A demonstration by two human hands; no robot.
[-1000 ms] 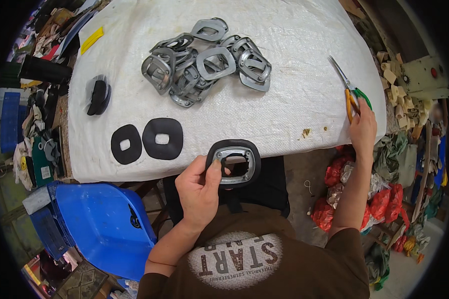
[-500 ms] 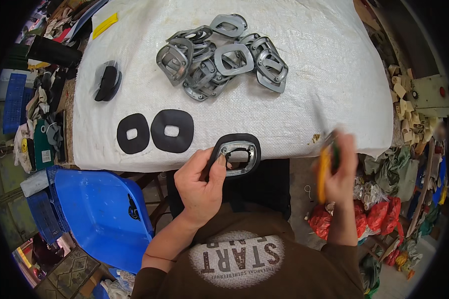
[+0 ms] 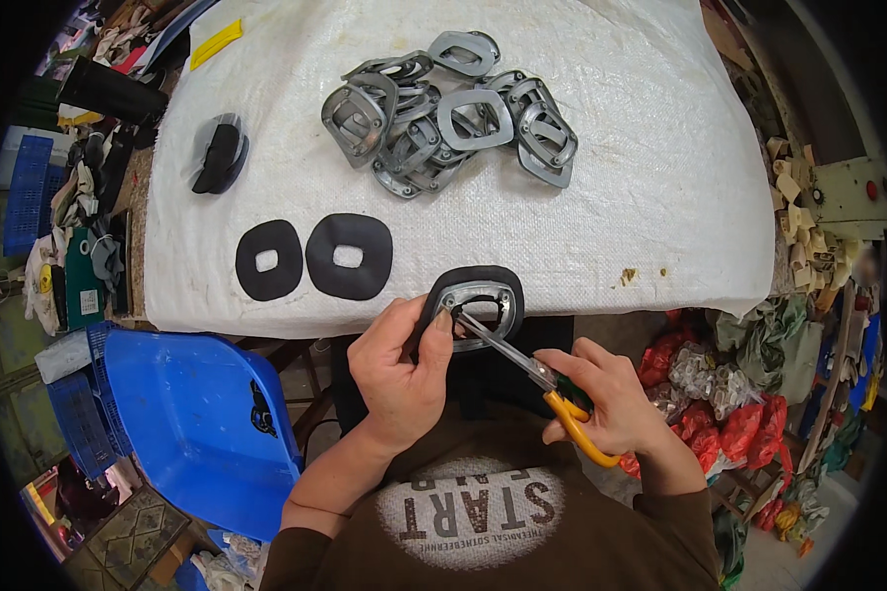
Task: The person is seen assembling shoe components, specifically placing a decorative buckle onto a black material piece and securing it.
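Presently, the left hand [image 3: 399, 369] grips a black-rimmed metal frame [image 3: 506, 307] at the near edge of the white-covered surface [image 3: 660, 177]; the right hand [image 3: 611, 399] grasps orange-and-green-handled scissors [image 3: 543, 373], blade tips at the frame's opening. Two flat black pieces [image 3: 350, 283] lie to the left; a heap of grey metal frames [image 3: 419, 145] lies farther back.

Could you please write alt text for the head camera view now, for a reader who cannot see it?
A person's right hand holds scissors, their tips at the opening of a black-rimmed metal frame held in the left hand. Beyond, two flat black rings and a pile of grey metal frames lie on a white-covered table.
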